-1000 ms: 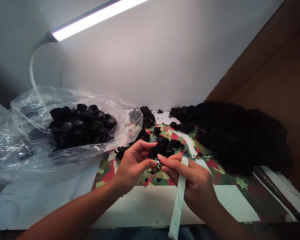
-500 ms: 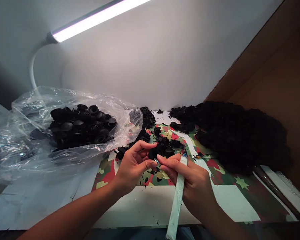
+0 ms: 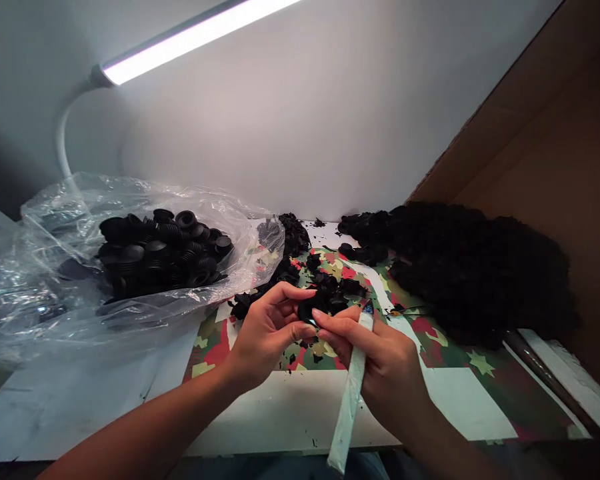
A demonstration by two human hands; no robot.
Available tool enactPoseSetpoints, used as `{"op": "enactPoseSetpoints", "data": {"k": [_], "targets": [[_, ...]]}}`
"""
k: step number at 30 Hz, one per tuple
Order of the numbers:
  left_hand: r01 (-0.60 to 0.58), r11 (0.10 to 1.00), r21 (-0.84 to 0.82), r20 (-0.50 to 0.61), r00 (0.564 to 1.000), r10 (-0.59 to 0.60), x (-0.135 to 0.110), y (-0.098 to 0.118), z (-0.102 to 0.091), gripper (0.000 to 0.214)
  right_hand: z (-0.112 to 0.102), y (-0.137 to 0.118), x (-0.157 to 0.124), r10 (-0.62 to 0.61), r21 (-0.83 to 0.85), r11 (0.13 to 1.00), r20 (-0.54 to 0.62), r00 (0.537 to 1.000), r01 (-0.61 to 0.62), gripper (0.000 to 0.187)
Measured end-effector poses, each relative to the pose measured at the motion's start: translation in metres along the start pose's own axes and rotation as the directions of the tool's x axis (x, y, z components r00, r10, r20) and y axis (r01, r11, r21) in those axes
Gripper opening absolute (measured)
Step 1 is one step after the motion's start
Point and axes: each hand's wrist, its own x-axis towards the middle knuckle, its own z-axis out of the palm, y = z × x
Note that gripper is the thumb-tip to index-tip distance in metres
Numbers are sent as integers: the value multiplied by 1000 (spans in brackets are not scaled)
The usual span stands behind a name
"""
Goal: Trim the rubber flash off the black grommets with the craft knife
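Observation:
My left hand [image 3: 267, 333] pinches a small round black rubber part [image 3: 307, 308] between its thumb and fingers. My right hand [image 3: 380, 350] meets it from the other side, with thumb and forefinger at the part's near edge. Held across that same hand is a slim tool wrapped in white [image 3: 351, 393], its dark pointed tip sticking up past the fingers. A bright glint shows between the fingertips; what makes it is too small to tell. Black rubber scraps [image 3: 337, 287] lie just behind the hands.
At the left, a clear plastic bag [image 3: 250, 267] holds many ribbed black rubber parts [image 3: 167, 250]. A large black heap [image 3: 480, 273] rises at the right against a cardboard wall [image 3: 545, 133]. Patterned paper [image 3: 210, 340] covers the tabletop. A lit lamp [image 3: 195, 41] hangs above.
Both hands stay almost in place at the rubber part. The white-wrapped tool's lower end has shifted slightly left.

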Motion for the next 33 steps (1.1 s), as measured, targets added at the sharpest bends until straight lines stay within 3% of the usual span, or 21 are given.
{"op": "enactPoseSetpoints", "data": {"k": [7,10,17,33], "targets": [[77,995,-63,4,997,-77,1,0,-5,41,2,-1,2,237,139,962,16,971,-236,19],[71,995,-70,10,997,-70,0,0,-7,36,-1,-2,3,277,171,944,55,959,-282,19],[24,1000,-14,32,999,-24,-1,-2,-8,33,-8,1,0,241,196,945,116,964,-260,22],[-140,990,26,-19,990,140,-3,-1,-2,28,-7,-1,0,183,210,956,127,975,-207,26]]}}
